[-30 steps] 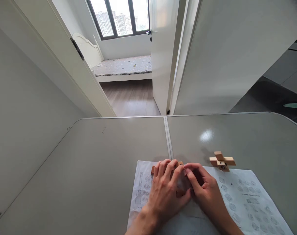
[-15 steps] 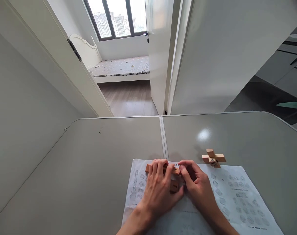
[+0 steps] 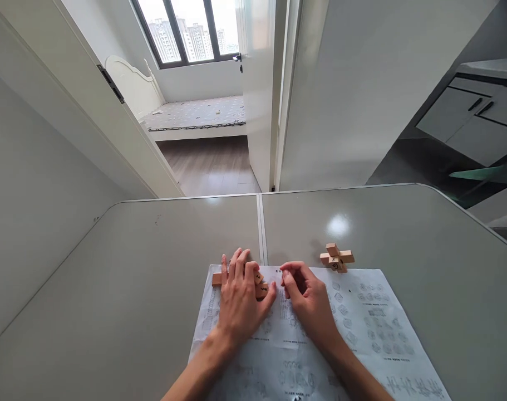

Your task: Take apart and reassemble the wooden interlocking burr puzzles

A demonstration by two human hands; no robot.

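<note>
My left hand (image 3: 240,281) rests on several wooden puzzle pieces, its fingers spread and bent over them and its thumb held out to the side. Past its fingers, one plain wooden piece (image 3: 216,279) sticks out on the left. To the right, a wooden piece with a dark mark (image 3: 262,289) shows beside the thumb; the rest is hidden under the hand. My right hand (image 3: 304,287) hovers or rests at the sheet's upper middle, apart from the pieces. Its fingers are curled, thumb near the index finger, and I see nothing between them.
A large printed paper sheet (image 3: 295,351) with small diagrams lies under both hands. A cross-shaped wooden assembly (image 3: 335,258) stands at its upper right edge. The grey table (image 3: 123,301) has a seam (image 3: 261,228) down its middle. Beyond are an open door (image 3: 259,89) and a bed (image 3: 198,114).
My left hand has moved left over the sheet with the wooden pieces under it. My right hand has let go of a piece's end and is now apart. The camera view has shifted too.
</note>
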